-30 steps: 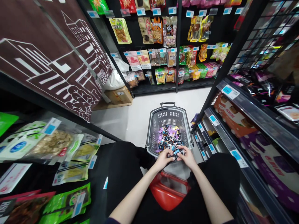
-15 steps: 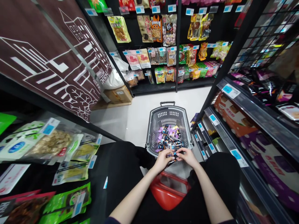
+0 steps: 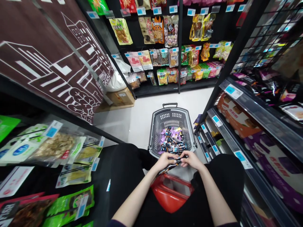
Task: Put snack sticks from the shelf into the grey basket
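My left hand is closed around some narrow, dark, shiny snack packets, which stick out below its palm. The fingers of my right hand are bent in and pinch the other end of a dark packet. Both hands nearly meet over the near rim of a grey shopping basket. A heap of small black, blue and purple snack packets lies on the basket's floor. How many packets my hands hold is hidden by my fingers.
A red plastic object stands between my knees, below my hands. Shelves of bagged snacks rise at left, with more shelving close at right. Ahead hangs a wall of packets. A cardboard box rests on the floor.
The blue-tipped packet between my fingertips no longer shows. My hands have turned slightly, and more of the dark packets now shows under my left hand. The basket stays in place.
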Demonstrator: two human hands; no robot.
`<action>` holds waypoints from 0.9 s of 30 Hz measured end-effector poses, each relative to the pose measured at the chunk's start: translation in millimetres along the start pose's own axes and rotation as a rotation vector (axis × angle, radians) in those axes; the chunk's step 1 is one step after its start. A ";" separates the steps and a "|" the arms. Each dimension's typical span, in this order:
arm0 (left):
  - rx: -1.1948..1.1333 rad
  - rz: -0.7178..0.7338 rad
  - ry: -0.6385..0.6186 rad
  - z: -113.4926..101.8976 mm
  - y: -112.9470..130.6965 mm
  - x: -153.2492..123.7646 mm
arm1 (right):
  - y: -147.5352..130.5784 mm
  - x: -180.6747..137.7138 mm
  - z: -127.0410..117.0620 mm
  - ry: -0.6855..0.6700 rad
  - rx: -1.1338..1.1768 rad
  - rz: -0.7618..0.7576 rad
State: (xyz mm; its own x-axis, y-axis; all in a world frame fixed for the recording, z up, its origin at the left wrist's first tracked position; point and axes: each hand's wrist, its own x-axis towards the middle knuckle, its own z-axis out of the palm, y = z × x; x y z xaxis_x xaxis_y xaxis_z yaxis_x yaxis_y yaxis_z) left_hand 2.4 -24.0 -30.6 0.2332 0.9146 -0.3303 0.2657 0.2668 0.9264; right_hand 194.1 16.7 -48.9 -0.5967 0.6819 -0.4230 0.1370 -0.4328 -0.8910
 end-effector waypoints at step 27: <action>-0.433 -0.262 -0.240 -7.6 -1.2 -15.0 | -10.9 -9.2 9.1 0.208 -0.213 -0.186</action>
State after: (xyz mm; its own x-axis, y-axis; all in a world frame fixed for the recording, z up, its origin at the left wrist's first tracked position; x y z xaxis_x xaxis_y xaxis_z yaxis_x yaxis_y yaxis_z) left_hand -8.5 -35.7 -25.4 0.4311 0.7197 -0.5442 -0.0536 0.6225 0.7808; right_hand 190.9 9.8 -33.7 -0.4561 0.8525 -0.2555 0.2159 -0.1725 -0.9611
